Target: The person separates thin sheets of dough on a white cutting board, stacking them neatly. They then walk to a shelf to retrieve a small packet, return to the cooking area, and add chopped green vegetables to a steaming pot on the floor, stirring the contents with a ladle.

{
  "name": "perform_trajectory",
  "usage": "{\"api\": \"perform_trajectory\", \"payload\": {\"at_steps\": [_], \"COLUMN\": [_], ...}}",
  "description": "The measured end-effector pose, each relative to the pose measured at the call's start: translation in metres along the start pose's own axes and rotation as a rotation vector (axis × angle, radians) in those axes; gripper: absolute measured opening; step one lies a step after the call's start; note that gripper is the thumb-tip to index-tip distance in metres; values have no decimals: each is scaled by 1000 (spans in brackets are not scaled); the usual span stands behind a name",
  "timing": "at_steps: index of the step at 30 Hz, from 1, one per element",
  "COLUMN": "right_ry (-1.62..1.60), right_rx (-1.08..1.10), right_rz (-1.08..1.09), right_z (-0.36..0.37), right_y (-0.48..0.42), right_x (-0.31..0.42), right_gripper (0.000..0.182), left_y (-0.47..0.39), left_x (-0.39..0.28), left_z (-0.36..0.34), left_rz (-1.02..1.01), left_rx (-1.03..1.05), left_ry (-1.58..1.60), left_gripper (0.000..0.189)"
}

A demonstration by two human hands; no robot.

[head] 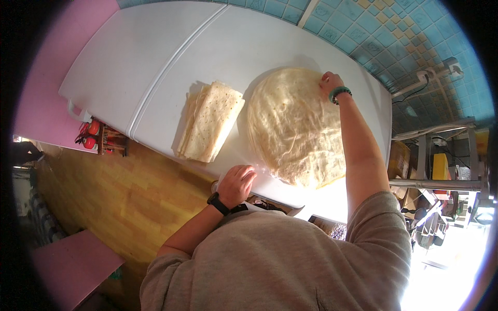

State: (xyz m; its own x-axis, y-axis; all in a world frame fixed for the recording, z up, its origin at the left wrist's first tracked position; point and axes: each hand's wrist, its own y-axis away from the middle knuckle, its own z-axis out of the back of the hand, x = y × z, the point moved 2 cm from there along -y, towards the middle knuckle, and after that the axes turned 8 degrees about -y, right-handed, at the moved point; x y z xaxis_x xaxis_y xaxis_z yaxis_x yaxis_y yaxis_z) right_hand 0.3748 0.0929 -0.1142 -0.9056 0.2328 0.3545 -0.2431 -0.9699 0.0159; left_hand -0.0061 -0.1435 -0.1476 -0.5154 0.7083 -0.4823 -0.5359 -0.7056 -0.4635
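A stack of large, round, thin flatbreads (290,120) lies on the white tabletop (268,42), its surface wrinkled and lit brightly toward me. At the stack's far right rim, my right hand (332,82) has its fingers curled onto the edge of a flatbread, seemingly pinching it; the fingertips are partly hidden. My right forearm passes over the stack's right side. To the left is a pile of folded flatbreads (213,120) with brown spots. My left hand (238,184) is at the table's near edge, below that pile, fingers bent; its palm is hidden.
A seam strip (177,64) crosses the white top on the left. Blue wall tiles (346,23) border the far side, with a power outlet (424,76) at right. A rack with red items (90,136) stands off the left end. A pink panel (78,268) is at lower left.
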Motion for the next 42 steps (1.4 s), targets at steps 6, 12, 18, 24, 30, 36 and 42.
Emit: {"api": "perform_trajectory", "payload": {"at_steps": [6, 12, 18, 24, 30, 36, 42], "right_ry": [148, -10, -17, 22, -212, -389, -350], "right_rx": [74, -13, 204, -86, 8, 34, -23], "right_rz": [9, 104, -81, 132, 556, 507, 425], "right_z": [-2, 0, -2, -1, -5, 10, -3], "right_y": [-2, 8, -10, 37, 149, 263, 317], "right_x": [4, 3, -7, 10, 56, 82, 84], "right_gripper": [30, 32, 36, 45, 40, 37, 31], "left_y": [1, 4, 5, -4, -40, -59, -64], "left_x": [1, 3, 3, -1, -16, -18, -20], "left_z": [-1, -3, -2, -2, -6, -21, -24], "left_rz": [3, -7, -22, -38, -176, -361, -523], "left_rx": [-3, 25, 6, 47, 13, 89, 84], "left_ry": [-9, -48, -60, 5, 52, -64, -184], "left_gripper": [12, 16, 15, 17, 27, 25, 15]}}
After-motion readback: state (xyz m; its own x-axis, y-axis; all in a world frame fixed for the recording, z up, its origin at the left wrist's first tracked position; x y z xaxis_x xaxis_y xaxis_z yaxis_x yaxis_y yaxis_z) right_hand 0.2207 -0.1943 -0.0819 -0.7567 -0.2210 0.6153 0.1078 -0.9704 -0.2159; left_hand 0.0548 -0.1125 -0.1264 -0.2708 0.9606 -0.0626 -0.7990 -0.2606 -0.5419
